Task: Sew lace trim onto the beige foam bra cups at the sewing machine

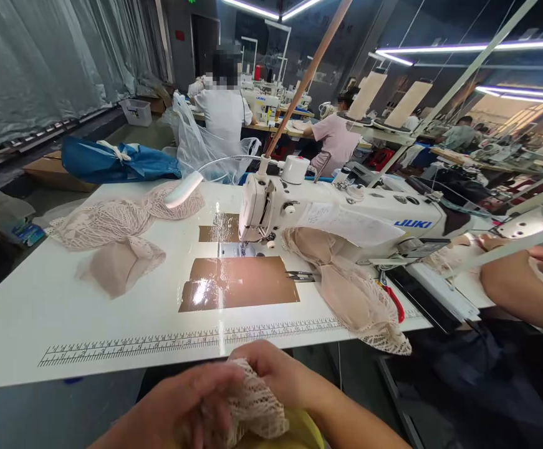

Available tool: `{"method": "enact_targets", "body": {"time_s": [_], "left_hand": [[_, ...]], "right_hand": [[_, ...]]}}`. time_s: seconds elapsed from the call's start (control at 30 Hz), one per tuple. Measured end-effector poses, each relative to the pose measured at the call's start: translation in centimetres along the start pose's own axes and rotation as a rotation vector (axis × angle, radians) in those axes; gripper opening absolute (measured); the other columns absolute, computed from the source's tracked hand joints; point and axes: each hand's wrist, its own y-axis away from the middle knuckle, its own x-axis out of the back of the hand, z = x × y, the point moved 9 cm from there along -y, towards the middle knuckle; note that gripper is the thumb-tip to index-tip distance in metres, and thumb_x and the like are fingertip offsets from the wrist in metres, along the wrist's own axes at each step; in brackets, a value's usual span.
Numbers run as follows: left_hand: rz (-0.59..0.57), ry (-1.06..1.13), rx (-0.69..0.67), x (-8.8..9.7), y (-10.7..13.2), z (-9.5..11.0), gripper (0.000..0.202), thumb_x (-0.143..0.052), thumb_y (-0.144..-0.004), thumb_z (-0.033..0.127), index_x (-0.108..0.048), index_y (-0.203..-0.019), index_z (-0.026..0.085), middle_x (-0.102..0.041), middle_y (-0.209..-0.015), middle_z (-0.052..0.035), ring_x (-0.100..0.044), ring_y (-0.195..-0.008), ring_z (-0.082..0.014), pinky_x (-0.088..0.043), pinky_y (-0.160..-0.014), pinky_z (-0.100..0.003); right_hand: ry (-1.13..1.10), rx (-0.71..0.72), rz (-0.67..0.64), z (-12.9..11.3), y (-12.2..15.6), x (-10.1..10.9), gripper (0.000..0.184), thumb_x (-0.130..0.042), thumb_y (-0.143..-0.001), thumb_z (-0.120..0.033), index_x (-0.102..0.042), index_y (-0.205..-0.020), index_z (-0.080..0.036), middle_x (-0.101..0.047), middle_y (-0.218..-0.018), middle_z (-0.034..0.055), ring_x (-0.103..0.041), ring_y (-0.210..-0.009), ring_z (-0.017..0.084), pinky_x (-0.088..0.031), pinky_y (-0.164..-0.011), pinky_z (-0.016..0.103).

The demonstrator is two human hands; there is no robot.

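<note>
Left hand (191, 408) and right hand (275, 371) are clutching lace piece (257, 408), fingers curled on it, likely bunching it for control.

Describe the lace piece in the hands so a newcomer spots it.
Start at the white JUKI sewing machine on the white table, then drop to the printed ruler along the table's near edge. Just below it, the left hand and right hand bunch a cream lace piece; unlike the other lace heaps, it is off the table.
</note>
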Motion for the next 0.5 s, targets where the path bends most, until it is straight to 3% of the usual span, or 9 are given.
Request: {"method": "enact_targets", "body": {"time_s": [0.07, 0.13, 0.23, 0.3, 0.4, 0.5], "left_hand": [[-0.010, -0.072, -0.041, 0.0, -1.7, 1.0, 0.066, -0.065, -0.079, 0.052, -0.045, -0.140, 0.034, -0.049, -0.142, -0.0062, -0.046, -0.128, -0.0320, -0.041, -0.105, -0.042], [-0.088, -0.055, -0.044, -0.5, -3.7, 1.4, 0.072, -0.067, -0.079, 0.047, -0.038, -0.144, 0.034, -0.041, -0.148, -0.0057, -0.042, -0.130, -0.0314, -0.037, -0.108, -0.042], [-0.325, 0.170, 0.001, -2.4, -5.4, 1.3, 0.058, -0.062, -0.082, 0.049, -0.050, -0.135, 0.026, -0.063, -0.119, -0.0067, -0.060, -0.100, -0.0245, -0.050, -0.088, -0.032], [-0.393, 0.265, 0.072, -2.7, -5.7, 0.7, 0.040, -0.055, -0.087, 0.049, -0.065, -0.112, 0.019, -0.066, -0.090, -0.0038, -0.060, -0.078, -0.0184, -0.050, -0.070, -0.025], [-0.342, 0.309, 0.156, -1.9, -5.8, -0.2, 0.035, -0.052, -0.090, 0.047, -0.066, -0.089, 0.015, -0.060, -0.075, -0.0016, -0.055, -0.069, -0.0151, -0.044, -0.061, -0.021], [-0.267, 0.273, 0.115, -1.6, -6.2, 0.0, 0.029, -0.055, -0.089, 0.044, -0.061, -0.081, 0.016, -0.056, -0.073, -0.0002, -0.052, -0.068, -0.0143, -0.043, -0.063, -0.021]], "right_hand": [[-0.205, -0.047, -0.143, 1.2, -0.3, -1.9, 0.038, -0.073, -0.073, -0.043, -0.050, -0.061, -0.015, -0.041, -0.059, -0.0056, -0.036, -0.056, 0.007, -0.031, -0.053, 0.021], [-0.340, -0.056, -0.153, 1.5, -0.4, -2.5, 0.042, -0.077, -0.067, -0.047, -0.051, -0.060, -0.014, -0.044, -0.059, -0.0052, -0.037, -0.055, 0.007, -0.032, -0.054, 0.021], [-0.487, -0.071, -0.061, 1.9, -0.2, -1.6, 0.041, -0.082, -0.063, -0.044, -0.053, -0.061, -0.015, -0.048, -0.060, -0.0047, -0.041, -0.055, 0.007, -0.034, -0.054, 0.021], [-0.539, -0.083, 0.061, 2.3, 0.0, 0.1, 0.040, -0.087, -0.057, -0.037, -0.053, -0.063, -0.015, -0.048, -0.060, -0.0057, -0.041, -0.054, 0.006, -0.033, -0.052, 0.019], [-0.539, -0.076, 0.216, 2.8, 0.3, 2.5, 0.042, -0.090, -0.053, -0.030, -0.058, -0.077, -0.016, -0.053, -0.064, -0.0052, -0.046, -0.056, 0.007, -0.035, -0.053, 0.018], [-0.457, -0.005, 0.282, 2.4, 0.0, 3.6, 0.063, -0.085, -0.064, -0.032, -0.057, -0.119, -0.020, -0.056, -0.068, -0.0050, -0.049, -0.061, 0.010, -0.040, -0.061, 0.022]]}}
